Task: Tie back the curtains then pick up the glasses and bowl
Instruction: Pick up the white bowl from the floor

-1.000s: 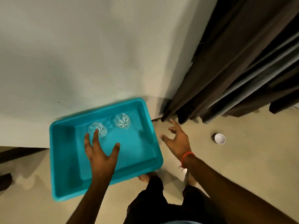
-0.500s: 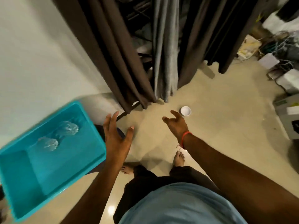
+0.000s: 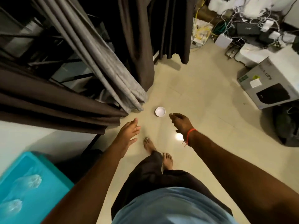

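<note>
bare floor [image 3: 191,88] rings the bowl [image 3: 160,111]; curtains [image 3: 113,75] hang just left.

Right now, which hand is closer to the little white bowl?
The right hand, the one with the red wrist thread; its fingertips almost reach the bowl. The left hand is farther back.

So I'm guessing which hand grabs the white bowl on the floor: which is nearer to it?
Right. The right hand hovers just beside the bowl, fingertips close to its rim. The left hand is farther back, on its other side.
</note>
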